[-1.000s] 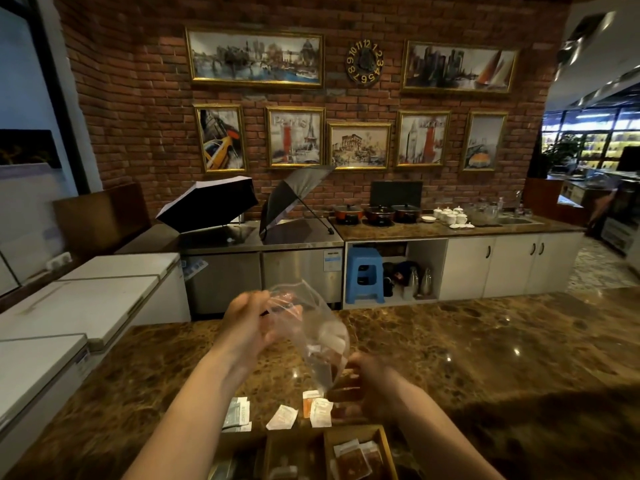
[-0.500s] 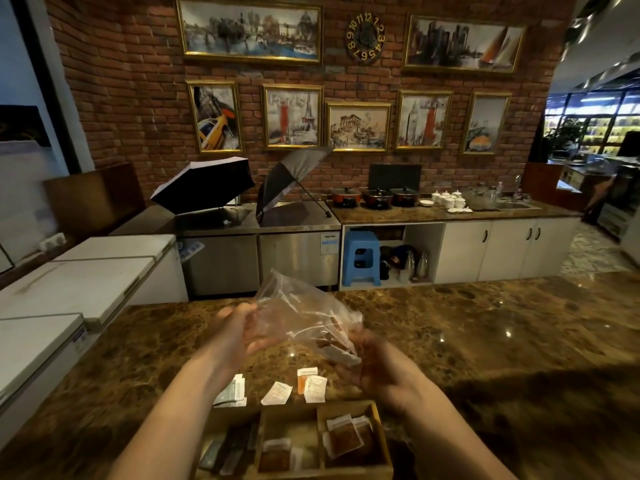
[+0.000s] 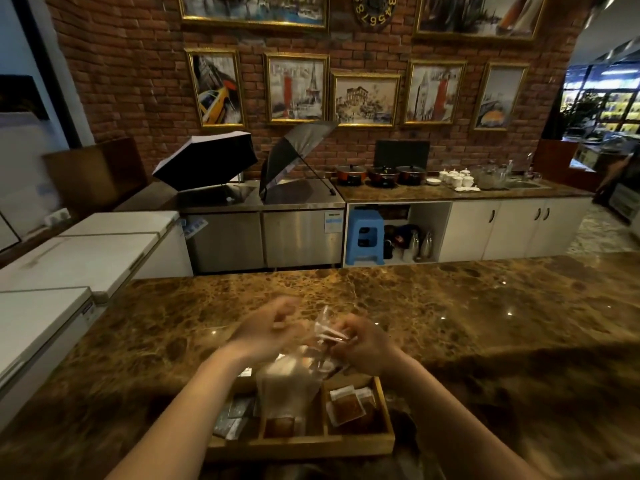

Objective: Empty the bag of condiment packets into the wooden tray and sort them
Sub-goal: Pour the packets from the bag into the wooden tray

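Both my hands hold a clear plastic bag (image 3: 294, 375) above the wooden tray (image 3: 304, 445). My left hand (image 3: 268, 329) grips the bag's upper left part, its fingers curled. My right hand (image 3: 362, 344) pinches the crumpled top of the bag. The bag hangs down over the tray's middle compartment. The tray has three compartments: silver packets (image 3: 233, 415) lie in the left one, a brown packet (image 3: 278, 426) in the middle, brown sauce packets (image 3: 348, 405) in the right one. The bag's contents are too blurred to tell.
The tray sits on a brown marble counter (image 3: 450, 306) near its front edge. White chest freezers (image 3: 69, 265) stand to the left. Behind the counter are steel cabinets with two umbrellas (image 3: 207, 161), a blue stool (image 3: 365, 235) and a brick wall.
The camera tilted down and my hands came lower and closer together. The bag, held up and sideways before, now hangs down over the tray. The loose packets beyond the tray are hidden now.
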{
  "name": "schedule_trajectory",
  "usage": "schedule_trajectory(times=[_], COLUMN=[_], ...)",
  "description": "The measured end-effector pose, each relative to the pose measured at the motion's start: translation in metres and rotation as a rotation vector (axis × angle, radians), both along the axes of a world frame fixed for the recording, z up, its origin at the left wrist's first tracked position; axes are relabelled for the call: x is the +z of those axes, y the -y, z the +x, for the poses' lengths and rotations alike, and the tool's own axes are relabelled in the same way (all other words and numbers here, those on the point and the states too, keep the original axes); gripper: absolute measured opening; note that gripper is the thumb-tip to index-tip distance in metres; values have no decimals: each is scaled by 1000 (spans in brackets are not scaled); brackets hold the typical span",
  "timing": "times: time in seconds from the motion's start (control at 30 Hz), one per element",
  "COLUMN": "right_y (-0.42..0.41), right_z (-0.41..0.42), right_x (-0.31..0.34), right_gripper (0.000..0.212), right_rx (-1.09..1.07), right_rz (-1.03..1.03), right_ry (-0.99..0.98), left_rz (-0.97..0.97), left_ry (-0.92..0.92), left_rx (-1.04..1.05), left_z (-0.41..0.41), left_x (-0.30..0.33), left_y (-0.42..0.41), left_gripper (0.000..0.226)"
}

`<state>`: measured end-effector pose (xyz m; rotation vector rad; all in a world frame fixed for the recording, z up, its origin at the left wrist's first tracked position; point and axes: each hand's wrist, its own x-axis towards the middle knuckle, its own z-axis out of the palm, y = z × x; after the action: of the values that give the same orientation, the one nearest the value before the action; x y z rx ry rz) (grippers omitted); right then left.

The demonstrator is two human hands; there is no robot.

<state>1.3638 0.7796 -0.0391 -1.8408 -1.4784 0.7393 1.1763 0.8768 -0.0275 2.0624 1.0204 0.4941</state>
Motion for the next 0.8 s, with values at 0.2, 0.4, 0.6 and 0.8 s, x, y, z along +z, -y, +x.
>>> schedule_trajectory(times=[0.2, 0.4, 0.6, 0.8], right_y=[-11, -15, -18, -19], right_z=[-11, -5, -4, -4], right_x=[8, 15, 24, 21], right_gripper=[20, 15, 12, 10], right_rx=[87, 118, 118, 104], right_rz=[56, 116, 127, 181], right_ry=[296, 282, 303, 304], left_rz=[77, 219, 193, 209], left_ry=[-185, -157, -108, -71], left_rx=[-79, -36, -47, -31], left_z=[5, 2, 4, 3], left_x=[-12, -13, -10, -12], left_y=[1, -7, -10, -15], left_gripper=[56, 10, 15, 15])
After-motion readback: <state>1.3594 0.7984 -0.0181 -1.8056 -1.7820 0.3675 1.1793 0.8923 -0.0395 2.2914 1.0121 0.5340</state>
